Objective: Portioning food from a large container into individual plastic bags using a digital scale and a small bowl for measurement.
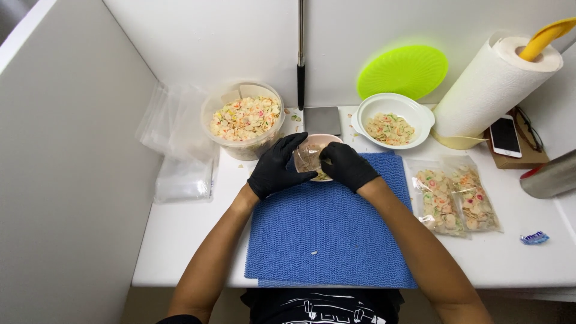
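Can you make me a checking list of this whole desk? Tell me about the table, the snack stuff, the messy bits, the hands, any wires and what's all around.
Surface: white table with a blue mat in front of the person.
Job's things: small clear bag held over a pink bowl; round tub and white dish of colourful pieces; two filled bags.
Clutter: empty bags, crumbs, paper towel roll, green lid, phone, glasses, wrapped sweet, metal bottle.
Grippers: left hand and right hand, black gloves, both pinching the bag.
Cables: nothing seen.
Surroundings: white partition walls, upright pole.
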